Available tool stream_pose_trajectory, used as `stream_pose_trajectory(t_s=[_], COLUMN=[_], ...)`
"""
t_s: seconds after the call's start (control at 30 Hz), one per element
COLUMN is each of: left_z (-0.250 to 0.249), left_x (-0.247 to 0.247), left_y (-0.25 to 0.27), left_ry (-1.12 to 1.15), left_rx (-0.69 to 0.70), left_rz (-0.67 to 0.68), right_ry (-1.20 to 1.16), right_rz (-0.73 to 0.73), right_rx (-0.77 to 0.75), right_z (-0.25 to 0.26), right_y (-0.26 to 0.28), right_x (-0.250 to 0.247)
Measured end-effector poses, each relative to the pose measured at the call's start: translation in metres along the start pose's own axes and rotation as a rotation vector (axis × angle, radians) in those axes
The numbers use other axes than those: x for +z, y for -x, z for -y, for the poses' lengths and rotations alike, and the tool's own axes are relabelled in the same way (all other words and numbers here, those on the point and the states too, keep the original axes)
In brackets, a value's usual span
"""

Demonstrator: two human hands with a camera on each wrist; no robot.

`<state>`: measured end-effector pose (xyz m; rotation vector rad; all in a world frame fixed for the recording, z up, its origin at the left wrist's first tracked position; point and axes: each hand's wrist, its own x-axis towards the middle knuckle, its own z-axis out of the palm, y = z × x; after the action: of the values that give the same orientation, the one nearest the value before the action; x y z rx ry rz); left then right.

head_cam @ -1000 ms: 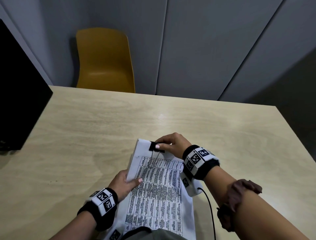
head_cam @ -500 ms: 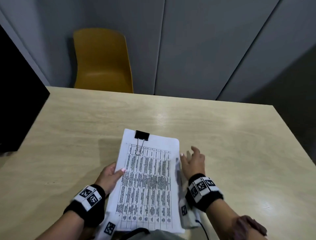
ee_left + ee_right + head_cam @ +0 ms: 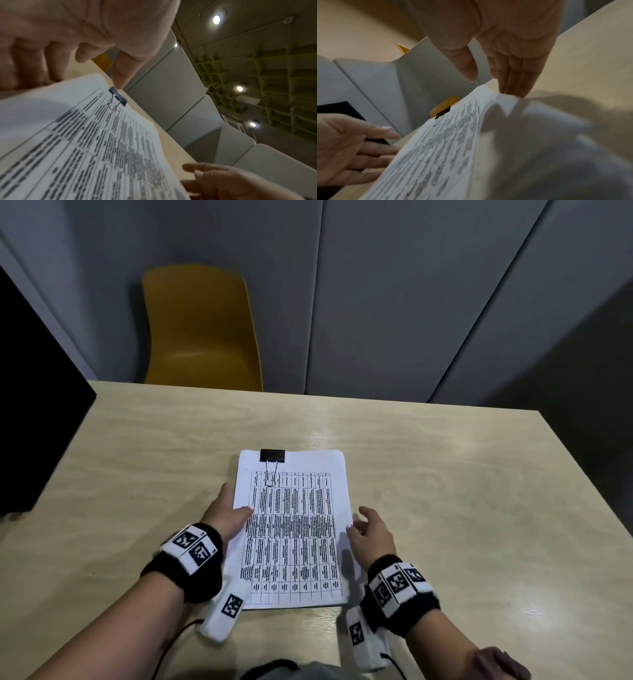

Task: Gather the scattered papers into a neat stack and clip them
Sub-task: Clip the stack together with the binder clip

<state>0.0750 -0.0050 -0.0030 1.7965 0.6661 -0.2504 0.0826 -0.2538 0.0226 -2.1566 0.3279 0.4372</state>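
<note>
Grey wall panels point(image 3: 394, 302) and a yellow chair point(image 3: 202, 330) fill the top of the head view, with a pale wood counter point(image 3: 445, 474) below. Lower centre, the stack of papers point(image 3: 291, 529) is seen lying on it, already fastened by a black binder clip point(image 3: 272, 456) at its top edge. The stack's left edge is pinched by the left hand point(image 3: 226, 515), thumb on top. The right hand point(image 3: 371, 534) is kept relaxed and unclenched at the right edge, grasping nothing.
</note>
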Motion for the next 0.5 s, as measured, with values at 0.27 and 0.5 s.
stream_pose_trajectory(t_s=[0.27,0.5], left_z=[0.008,0.008], left_x=[0.0,-0.002], left_y=[0.026,0.022], left_ry=[0.051,-0.037], left_rx=[0.05,0.067], left_rz=[0.031,0.035], right_ry=[0.07,0.186], right_rz=[0.11,0.138], right_rx=[-0.061,-0.087], right_z=[-0.01,-0.006], right_y=[0.014,0.019], right_x=[0.003,0.006])
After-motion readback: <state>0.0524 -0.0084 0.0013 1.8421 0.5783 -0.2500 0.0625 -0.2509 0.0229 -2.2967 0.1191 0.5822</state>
